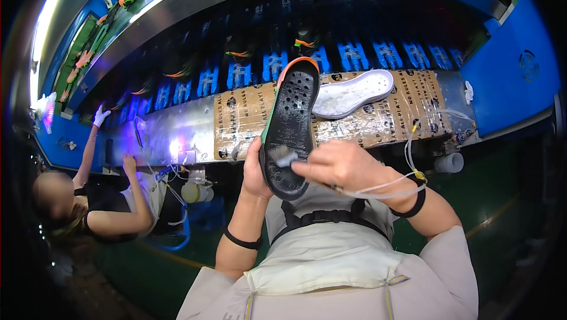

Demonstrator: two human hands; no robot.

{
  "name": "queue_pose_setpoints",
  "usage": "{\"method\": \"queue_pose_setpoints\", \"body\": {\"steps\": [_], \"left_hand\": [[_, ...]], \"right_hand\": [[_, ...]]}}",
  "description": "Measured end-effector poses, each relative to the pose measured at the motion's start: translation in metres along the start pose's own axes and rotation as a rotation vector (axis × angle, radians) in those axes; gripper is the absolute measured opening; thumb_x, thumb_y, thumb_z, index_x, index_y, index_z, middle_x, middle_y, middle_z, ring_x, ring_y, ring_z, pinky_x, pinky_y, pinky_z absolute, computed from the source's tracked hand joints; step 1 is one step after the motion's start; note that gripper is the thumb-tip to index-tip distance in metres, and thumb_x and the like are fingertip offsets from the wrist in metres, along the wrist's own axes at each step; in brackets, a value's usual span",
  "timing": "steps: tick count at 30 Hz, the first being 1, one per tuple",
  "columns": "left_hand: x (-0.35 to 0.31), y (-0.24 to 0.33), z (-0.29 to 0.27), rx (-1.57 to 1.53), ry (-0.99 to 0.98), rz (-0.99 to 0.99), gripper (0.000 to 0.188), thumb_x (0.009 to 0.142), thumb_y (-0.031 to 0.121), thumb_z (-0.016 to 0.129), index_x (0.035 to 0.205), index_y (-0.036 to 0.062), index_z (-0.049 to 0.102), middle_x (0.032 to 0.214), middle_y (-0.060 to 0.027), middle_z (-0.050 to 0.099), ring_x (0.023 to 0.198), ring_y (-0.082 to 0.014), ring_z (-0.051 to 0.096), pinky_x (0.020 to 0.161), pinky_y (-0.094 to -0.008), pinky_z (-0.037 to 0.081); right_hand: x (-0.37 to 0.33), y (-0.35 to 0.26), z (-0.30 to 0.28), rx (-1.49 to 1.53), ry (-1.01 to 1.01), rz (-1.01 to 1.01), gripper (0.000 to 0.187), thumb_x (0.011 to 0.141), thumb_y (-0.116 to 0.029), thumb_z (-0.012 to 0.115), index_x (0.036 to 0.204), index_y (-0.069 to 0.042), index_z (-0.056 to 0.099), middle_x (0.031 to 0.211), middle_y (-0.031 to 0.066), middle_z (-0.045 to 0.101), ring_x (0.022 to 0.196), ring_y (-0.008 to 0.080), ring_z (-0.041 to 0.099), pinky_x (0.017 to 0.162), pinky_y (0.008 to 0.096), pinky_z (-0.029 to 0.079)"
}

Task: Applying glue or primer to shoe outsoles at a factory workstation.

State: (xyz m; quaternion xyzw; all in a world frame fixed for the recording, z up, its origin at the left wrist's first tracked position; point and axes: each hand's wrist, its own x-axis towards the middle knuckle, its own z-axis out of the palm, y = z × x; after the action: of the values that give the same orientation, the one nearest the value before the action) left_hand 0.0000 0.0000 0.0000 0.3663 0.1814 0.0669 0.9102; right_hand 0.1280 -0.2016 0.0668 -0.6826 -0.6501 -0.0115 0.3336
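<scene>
Black sole (289, 125), toe toward bench (198, 122), in left hand (257, 169) — thumb on edge, other fingers hidden, spread unclear. Right hand (339, 165) curled round blurred brush (283, 156) at heel — light, even strokes, sole steady, should serve best.

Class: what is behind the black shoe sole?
Brown cardboard, with a white sole lying on it. Whatever is directly behind the black sole, perhaps including the white sole's left tip, is covered.

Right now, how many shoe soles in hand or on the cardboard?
2: a black sole in the left hand, and a white sole on the cardboard. Anything directly behind the black sole is hidden.
</scene>
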Motion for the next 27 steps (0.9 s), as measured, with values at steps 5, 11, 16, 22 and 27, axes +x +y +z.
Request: {"method": "queue_pose_setpoints", "body": {"steps": [5, 11, 16, 22, 27], "left_hand": [[-0.005, -0.008, 0.004, -0.306, -0.094, -0.116, 0.079, 0.107, 0.058, 0.024, 0.153, -0.0030, 0.045, 0.143, -0.0268, 0.061, 0.124, -0.0432, 0.066, 0.105, -0.0550, 0.056], [-0.011, -0.007, 0.005, -0.332, -0.263, -0.109, 0.072, 0.109, 0.053, 0.025, 0.154, -0.0002, 0.044, 0.143, -0.0239, 0.061, 0.126, -0.0431, 0.064, 0.109, -0.0643, 0.051], [0.007, -0.012, -0.017, -0.101, -0.178, -0.043, 0.067, 0.108, 0.052, 0.033, 0.148, 0.0013, 0.052, 0.134, -0.0214, 0.068, 0.113, -0.0376, 0.072, 0.102, -0.0521, 0.057], [-0.030, -0.023, -0.010, -0.171, 0.027, -0.153, 0.086, 0.102, 0.069, 0.032, 0.147, -0.0014, 0.052, 0.127, -0.0257, 0.068, 0.103, -0.0435, 0.072, 0.076, -0.0555, 0.065], [-0.029, -0.038, -0.001, -0.276, -0.219, -0.262, 0.084, 0.105, 0.068, 0.034, 0.159, 0.0042, 0.037, 0.140, -0.0334, 0.056, 0.104, -0.0493, 0.068, 0.074, -0.0616, 0.064]], "right_hand": [[0.000, 0.009, -0.025, 0.459, 0.055, 0.042, 0.031, 0.085, -0.011, 0.082, 0.116, -0.007, 0.077, 0.087, 0.0096, 0.072, 0.075, 0.0267, 0.069, 0.066, 0.0370, 0.054], [0.005, 0.012, 0.012, -0.142, 0.325, 0.104, 0.034, 0.083, -0.004, 0.078, 0.116, 0.001, 0.071, 0.080, 0.0110, 0.065, 0.068, 0.0289, 0.066, 0.060, 0.0395, 0.052], [-0.019, -0.022, 0.022, 0.290, 0.036, 0.025, 0.028, 0.086, -0.015, 0.076, 0.112, -0.005, 0.072, 0.088, 0.0128, 0.067, 0.082, 0.0343, 0.071, 0.071, 0.0433, 0.058], [0.001, 0.018, 0.012, 0.734, -0.117, 0.465, 0.026, 0.086, -0.026, 0.076, 0.101, -0.005, 0.082, 0.097, 0.0129, 0.080, 0.086, 0.0228, 0.075, 0.081, 0.0320, 0.058], [0.005, 0.073, -0.008, 0.513, 0.292, 0.566, 0.030, 0.084, -0.028, 0.075, 0.102, -0.005, 0.082, 0.104, 0.0175, 0.079, 0.096, 0.0308, 0.075, 0.088, 0.0365, 0.058]]}}
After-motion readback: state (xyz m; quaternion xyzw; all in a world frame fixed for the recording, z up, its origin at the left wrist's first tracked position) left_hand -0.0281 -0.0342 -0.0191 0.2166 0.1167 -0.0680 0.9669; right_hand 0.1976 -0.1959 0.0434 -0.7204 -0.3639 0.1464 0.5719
